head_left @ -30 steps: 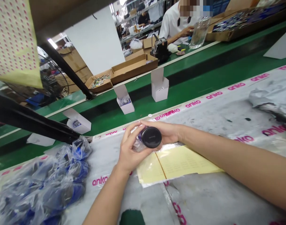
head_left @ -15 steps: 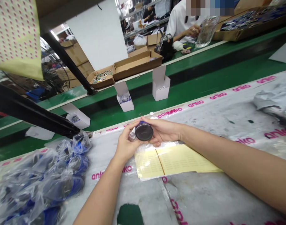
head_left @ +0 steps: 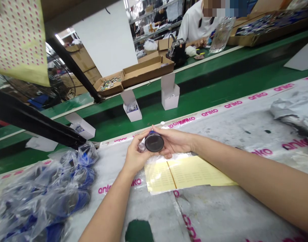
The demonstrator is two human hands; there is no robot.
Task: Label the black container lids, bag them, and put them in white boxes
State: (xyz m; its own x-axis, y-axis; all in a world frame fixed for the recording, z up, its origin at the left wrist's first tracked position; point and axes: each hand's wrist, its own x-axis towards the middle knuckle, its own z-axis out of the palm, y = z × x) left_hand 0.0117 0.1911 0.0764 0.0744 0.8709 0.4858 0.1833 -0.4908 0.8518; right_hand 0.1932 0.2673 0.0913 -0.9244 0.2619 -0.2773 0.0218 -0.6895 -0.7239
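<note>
Between my two hands is a blue cylindrical item with a round black end [head_left: 154,142], the black face turned toward me. My left hand [head_left: 135,155] grips it from the left, with some clear plastic film by the fingers. From the right, my right hand [head_left: 174,140] closes round it, fingertips meeting the left ones at the top. Its exact kind I cannot make out. Under the hands lies a yellow sheet of printed labels [head_left: 186,174]. Several blue items in clear plastic bags [head_left: 50,191] are heaped at the left.
Beyond the table runs a green conveyor belt [head_left: 204,90] with open white boxes, among them one box [head_left: 170,99] with contents. A black post [head_left: 40,117] slants across the left. Across the belt sits a person [head_left: 191,25] near cardboard trays [head_left: 148,70] and a clear plastic jar [head_left: 220,35].
The white boxes on the belt have shifted slightly left. The person opposite has lowered a hand. My hands keep nearly the same hold on the blue item.
</note>
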